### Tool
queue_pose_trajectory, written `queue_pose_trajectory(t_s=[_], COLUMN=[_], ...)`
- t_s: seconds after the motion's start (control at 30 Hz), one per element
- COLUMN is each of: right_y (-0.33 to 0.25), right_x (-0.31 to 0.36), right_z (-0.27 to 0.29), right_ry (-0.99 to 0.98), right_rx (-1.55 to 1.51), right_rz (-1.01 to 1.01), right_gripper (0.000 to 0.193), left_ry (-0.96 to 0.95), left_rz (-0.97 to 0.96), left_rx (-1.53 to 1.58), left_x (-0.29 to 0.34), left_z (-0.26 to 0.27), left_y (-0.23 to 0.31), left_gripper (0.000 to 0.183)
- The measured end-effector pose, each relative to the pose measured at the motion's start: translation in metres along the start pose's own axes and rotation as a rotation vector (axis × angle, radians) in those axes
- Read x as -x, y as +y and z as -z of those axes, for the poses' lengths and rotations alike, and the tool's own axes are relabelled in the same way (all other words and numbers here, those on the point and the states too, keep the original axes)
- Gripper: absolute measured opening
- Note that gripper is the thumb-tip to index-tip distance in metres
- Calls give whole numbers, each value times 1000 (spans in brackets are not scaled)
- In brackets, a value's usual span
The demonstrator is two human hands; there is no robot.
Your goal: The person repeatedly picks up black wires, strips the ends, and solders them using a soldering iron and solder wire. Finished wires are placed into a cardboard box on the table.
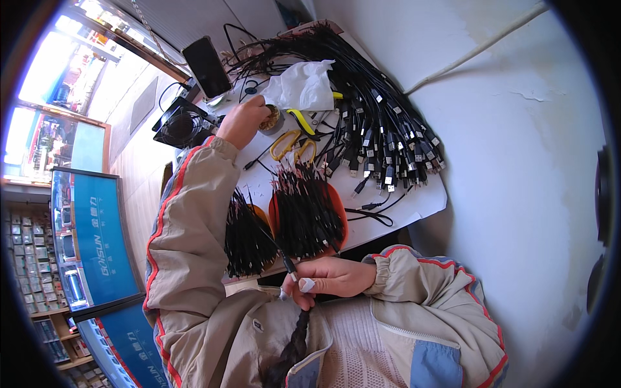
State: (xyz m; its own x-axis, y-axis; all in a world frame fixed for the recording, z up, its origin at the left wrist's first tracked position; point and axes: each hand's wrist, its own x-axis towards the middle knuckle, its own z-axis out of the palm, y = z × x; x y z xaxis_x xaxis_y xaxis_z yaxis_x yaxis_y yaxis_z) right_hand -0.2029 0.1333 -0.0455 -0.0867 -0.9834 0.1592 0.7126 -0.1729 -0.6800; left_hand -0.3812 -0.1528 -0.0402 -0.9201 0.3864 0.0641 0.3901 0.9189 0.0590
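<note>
One cable [289,262] in right hand [333,277] — one container [277,129] by left hand [244,121].

Left hand [246,121] is stretched toward eleven o'clock, palm down; right hand [331,277] is held near six, fingers [304,297] pinched.
</note>
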Motion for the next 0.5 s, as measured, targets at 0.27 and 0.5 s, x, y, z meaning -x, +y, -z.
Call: queue_pose_trajectory(t_s=[0.27, 0.5], right_y=[-2, -5], right_x=[0, 3], right_z=[2, -4], right_ry=[-16, 5], right_rx=[34, 3], right_rz=[-8, -26], right_gripper=[32, 36], left_ry=[-43, 232], left_rz=[12, -29], left_rx=[-27, 62], left_x=[-7, 5], left_z=[-5, 15], left_y=[2, -3], left_gripper=[13, 10])
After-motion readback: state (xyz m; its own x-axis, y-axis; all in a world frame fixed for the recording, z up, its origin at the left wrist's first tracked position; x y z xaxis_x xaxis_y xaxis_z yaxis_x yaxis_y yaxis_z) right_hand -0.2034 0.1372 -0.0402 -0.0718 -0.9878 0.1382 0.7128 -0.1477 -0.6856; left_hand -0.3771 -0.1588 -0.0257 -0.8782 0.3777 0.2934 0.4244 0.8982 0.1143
